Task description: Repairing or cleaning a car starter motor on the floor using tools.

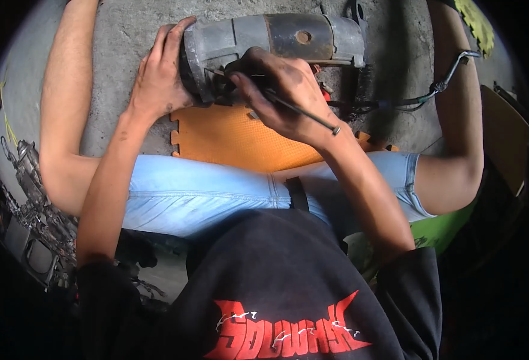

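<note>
A large cylindrical motor, much like a starter motor, lies on its side, grey at the ends with a dark rusty band. Its flanged left end is gripped by my left hand, fingers over the rim and the thumb low on the near side. My right hand, blackened with grease, is closed around a long thin metal rod with a bolt-like head. This rod slants across the palm, head toward me. A thin tip reaches the housing near the flange; my fingers hide what it touches.
Under the motor's near side lies an orange foam mat on the concrete floor. A dark cable with a bent metal end runs to the right. Greasy metal parts are heaped at the left. My bare legs flank the work.
</note>
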Motion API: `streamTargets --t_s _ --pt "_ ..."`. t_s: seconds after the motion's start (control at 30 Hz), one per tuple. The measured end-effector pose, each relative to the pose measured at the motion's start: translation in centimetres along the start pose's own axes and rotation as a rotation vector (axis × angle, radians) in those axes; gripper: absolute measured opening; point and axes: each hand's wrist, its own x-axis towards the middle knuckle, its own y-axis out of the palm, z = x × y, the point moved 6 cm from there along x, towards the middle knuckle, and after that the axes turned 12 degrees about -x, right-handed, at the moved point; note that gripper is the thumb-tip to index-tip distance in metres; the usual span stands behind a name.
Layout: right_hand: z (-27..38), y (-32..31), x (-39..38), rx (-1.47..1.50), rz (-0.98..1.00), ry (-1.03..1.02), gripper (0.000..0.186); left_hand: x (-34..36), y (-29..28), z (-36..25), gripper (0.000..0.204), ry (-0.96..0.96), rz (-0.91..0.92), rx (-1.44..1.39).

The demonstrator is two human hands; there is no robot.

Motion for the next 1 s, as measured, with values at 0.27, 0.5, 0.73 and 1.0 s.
streamTargets --t_s 0.27,0.5,0.73,1.0 --pt "0.8 0.1 -0.8 -0.004 -0.061 -0.041 0.023 -0.1 0.4 0.0 0.121 -0.010 0.004 -0.014" --pt "1.2 0.7 -0.4 -0.010 -0.019 -0.038 0.021 0.1 -0.2 -0.3 0.119 -0.007 0.002 -0.004" --pt "2.2 3.7 -4.4 -0.077 -0.178 0.072 0.036 0.4 0.0 -1.2 0.117 0.021 0.012 0.004" --pt "2.7 5.7 -5.3 0.061 -0.373 0.209 0.048 1.0 0.3 -1.2 0.118 0.024 0.028 0.027"
